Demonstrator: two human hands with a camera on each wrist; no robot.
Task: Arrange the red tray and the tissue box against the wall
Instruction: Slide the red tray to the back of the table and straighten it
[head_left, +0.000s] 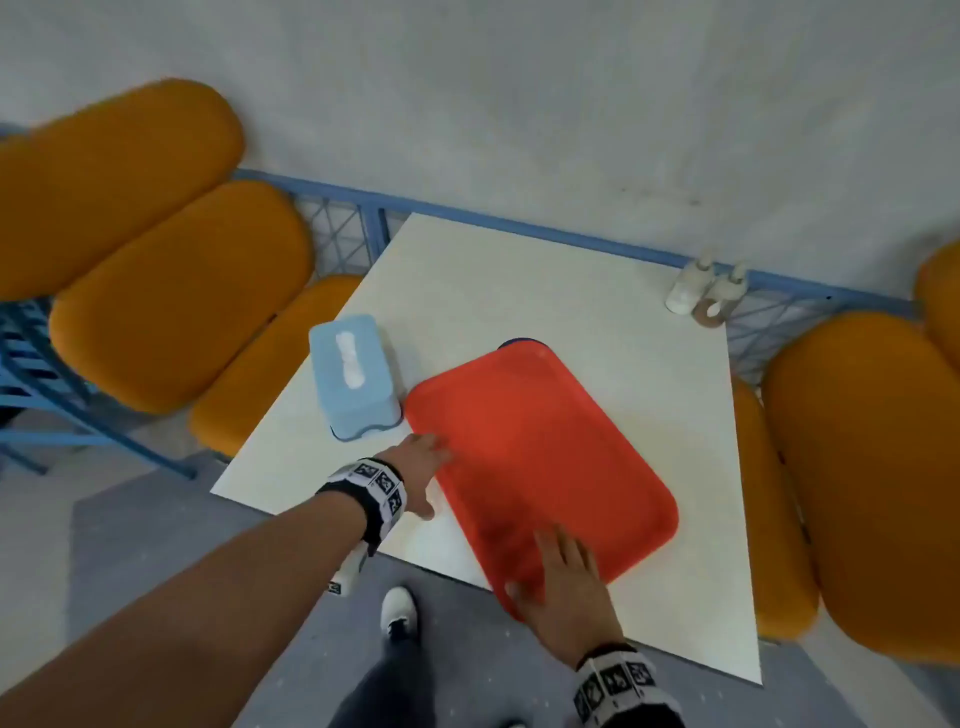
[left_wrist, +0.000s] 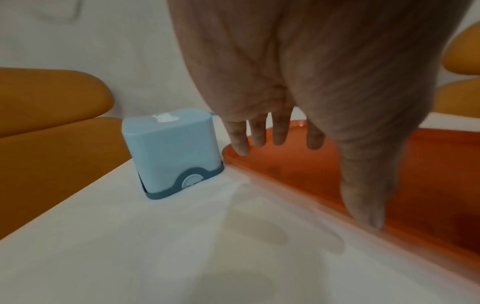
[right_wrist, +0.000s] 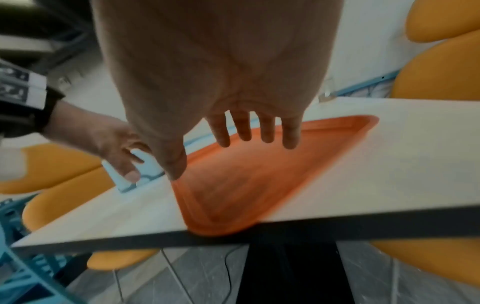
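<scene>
The red tray (head_left: 540, 457) lies at an angle on the white table (head_left: 519, 280), its near corner poking past the front edge. A light blue tissue box (head_left: 353, 374) stands just left of it, away from the wall. My left hand (head_left: 434, 478) is at the tray's left rim with straight fingers (left_wrist: 241, 148) touching the rim (left_wrist: 389, 174) beside the box (left_wrist: 171, 152). My right hand (head_left: 545, 566) lies flat over the near corner, its fingers (right_wrist: 265, 131) spread above the tray (right_wrist: 259, 174) and the thumb at its edge. Neither hand holds anything.
Two small bottles (head_left: 701, 291) stand at the table's far right corner by the wall. A dark blue object (head_left: 519, 343) peeks out from under the tray's far corner. Orange padded seats (head_left: 171, 296) on blue frames flank the table left and right.
</scene>
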